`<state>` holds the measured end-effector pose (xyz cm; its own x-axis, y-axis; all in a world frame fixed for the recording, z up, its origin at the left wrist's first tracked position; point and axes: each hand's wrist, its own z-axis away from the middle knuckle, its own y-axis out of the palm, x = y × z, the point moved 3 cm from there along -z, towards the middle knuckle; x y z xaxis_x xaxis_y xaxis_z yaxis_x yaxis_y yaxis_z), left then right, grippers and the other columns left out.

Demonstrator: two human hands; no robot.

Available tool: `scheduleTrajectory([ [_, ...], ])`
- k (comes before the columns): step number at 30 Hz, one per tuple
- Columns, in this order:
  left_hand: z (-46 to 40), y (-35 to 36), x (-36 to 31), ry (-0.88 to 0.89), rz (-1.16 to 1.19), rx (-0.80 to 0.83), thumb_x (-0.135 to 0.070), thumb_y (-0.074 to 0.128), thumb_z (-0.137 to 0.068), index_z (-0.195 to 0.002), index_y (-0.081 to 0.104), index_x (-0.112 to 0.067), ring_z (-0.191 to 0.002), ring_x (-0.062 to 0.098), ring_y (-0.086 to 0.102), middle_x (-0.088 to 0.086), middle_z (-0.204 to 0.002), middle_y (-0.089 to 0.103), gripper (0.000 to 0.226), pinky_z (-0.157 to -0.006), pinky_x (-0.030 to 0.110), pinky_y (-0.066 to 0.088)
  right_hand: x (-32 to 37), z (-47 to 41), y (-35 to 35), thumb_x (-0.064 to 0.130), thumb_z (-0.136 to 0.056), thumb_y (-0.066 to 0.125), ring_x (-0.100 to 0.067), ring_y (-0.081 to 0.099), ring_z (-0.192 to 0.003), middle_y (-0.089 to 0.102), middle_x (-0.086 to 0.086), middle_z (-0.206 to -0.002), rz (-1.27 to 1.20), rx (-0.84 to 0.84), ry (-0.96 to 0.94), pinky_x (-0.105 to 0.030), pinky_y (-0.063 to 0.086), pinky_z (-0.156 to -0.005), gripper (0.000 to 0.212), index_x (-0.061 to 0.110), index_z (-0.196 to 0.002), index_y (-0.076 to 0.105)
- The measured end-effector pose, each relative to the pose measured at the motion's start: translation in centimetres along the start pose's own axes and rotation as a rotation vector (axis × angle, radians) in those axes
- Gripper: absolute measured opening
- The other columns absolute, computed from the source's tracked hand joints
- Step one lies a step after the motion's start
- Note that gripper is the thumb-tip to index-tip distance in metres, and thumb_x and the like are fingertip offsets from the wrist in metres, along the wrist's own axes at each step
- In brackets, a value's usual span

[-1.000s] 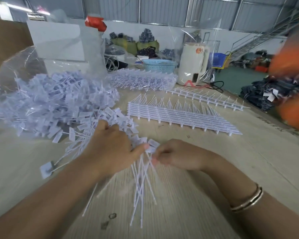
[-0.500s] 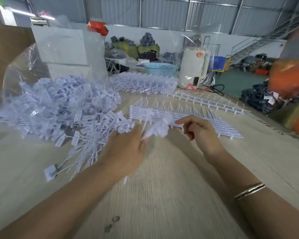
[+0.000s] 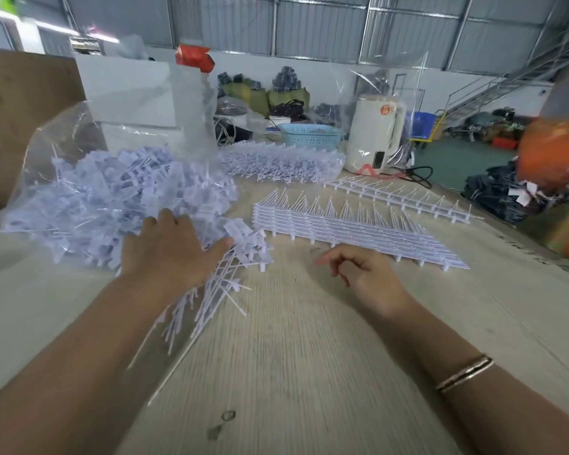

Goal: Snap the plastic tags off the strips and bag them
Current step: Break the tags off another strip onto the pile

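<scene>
My left hand point(image 3: 171, 254) lies palm down with its fingers spread on a bundle of loose white tags point(image 3: 240, 257), whose thin stems fan out toward me. The bundle lies at the mouth of a clear plastic bag point(image 3: 56, 133) heaped with snapped-off tags point(image 3: 112, 195). My right hand point(image 3: 365, 274) hovers just above the table with its fingers loosely curled and holds nothing. Just beyond it lies a flat stack of uncut tag strips point(image 3: 358, 231). A single strip point(image 3: 401, 195) lies farther back.
A second clear bag of strips point(image 3: 280, 162) sits at the back. Behind it are a blue basket point(image 3: 309, 136), a white kettle-like appliance point(image 3: 375, 133) and white boxes point(image 3: 132, 93). A blurred orange shape point(image 3: 555, 152) is at the right, past the table's edge point(image 3: 539, 257).
Both hands pinched the tag bundle a second ago. My left hand then lifted it and laid it by the bag, now flat on it. My right hand let go and drew back.
</scene>
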<state>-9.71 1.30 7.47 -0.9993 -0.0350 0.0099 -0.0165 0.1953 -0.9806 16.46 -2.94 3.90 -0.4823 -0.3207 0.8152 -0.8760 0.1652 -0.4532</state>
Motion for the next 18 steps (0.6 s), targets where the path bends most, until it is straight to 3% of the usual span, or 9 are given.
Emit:
scheduleTrajectory([
  [2,0.3,-0.6,0.4,-0.058,0.005,0.042,-0.099,0.005,-0.049,-0.135,0.040,-0.010,-0.121,0.033,0.045,0.011,-0.135,0.044,0.128,-0.089,0.044,0.040,0.0,0.0,0.1,-0.016,-0.083,0.036,0.003,0.044,-0.055,0.051,0.005,-0.065,-0.002,0.002,-0.002,-0.013,0.032,-0.058,0.044,0.013,-0.082,0.070],
  [4,0.6,-0.2,0.6,-0.061,0.007,0.171,-0.105,0.004,-0.029,-0.125,0.049,-0.010,-0.110,0.031,0.056,0.009,-0.122,0.058,0.143,-0.084,0.040,0.042,-0.1,-0.1,0.2,-0.015,-0.083,0.037,0.004,0.045,-0.055,0.051,0.007,-0.065,0.008,0.007,-0.006,-0.011,0.032,-0.058,0.044,0.014,-0.082,0.070],
  [5,0.7,0.4,0.5,-0.049,0.018,0.243,-0.106,0.008,-0.025,-0.130,0.046,-0.011,-0.112,0.031,0.055,0.010,-0.125,0.057,0.146,-0.089,0.039,0.043,-0.2,-0.1,0.3,-0.015,-0.084,0.037,0.004,0.045,-0.056,0.051,0.008,-0.065,0.016,0.017,-0.009,-0.011,0.032,-0.058,0.044,0.015,-0.082,0.070],
  [7,0.9,1.7,0.2,-0.008,0.007,0.348,-0.105,0.020,-0.032,-0.148,0.016,-0.015,-0.132,0.035,0.039,0.014,-0.149,0.033,0.147,-0.104,0.045,0.036,-0.3,-0.2,0.5,-0.014,-0.084,0.038,0.004,0.046,-0.057,0.052,0.010,-0.065,0.033,0.042,-0.017,-0.011,0.032,-0.059,0.045,0.018,-0.082,0.070],
  [9,0.7,2.4,-0.2,0.060,-0.032,0.346,-0.100,0.031,-0.042,-0.149,-0.004,-0.019,-0.138,0.037,0.026,0.016,-0.155,0.016,0.138,-0.109,0.048,0.030,-0.4,-0.3,0.6,-0.014,-0.084,0.039,0.004,0.046,-0.057,0.052,0.010,-0.065,0.046,0.053,-0.027,-0.011,0.032,-0.058,0.048,0.023,-0.081,0.068],
  [13,-0.2,3.3,-0.8,0.241,0.097,0.357,-0.071,0.054,-0.075,-0.149,-0.008,-0.017,-0.140,0.033,0.019,0.017,-0.154,0.014,0.111,-0.111,0.043,0.028,-0.5,-0.3,0.6,-0.016,-0.083,0.039,0.004,0.046,-0.052,0.053,0.008,-0.065,0.059,0.064,-0.049,-0.009,0.032,-0.054,0.049,0.024,-0.079,0.067],
  [18,-1.7,4.1,-0.8,0.426,0.100,0.433,-0.055,0.049,-0.089,-0.146,-0.020,-0.022,-0.143,0.030,0.011,0.011,-0.157,0.003,0.096,-0.114,0.039,0.022,-0.5,-0.2,0.5,-0.016,-0.082,0.039,0.003,0.046,-0.054,0.055,0.007,-0.068,0.071,0.093,-0.065,-0.010,0.032,-0.054,0.048,0.023,-0.080,0.067],
])
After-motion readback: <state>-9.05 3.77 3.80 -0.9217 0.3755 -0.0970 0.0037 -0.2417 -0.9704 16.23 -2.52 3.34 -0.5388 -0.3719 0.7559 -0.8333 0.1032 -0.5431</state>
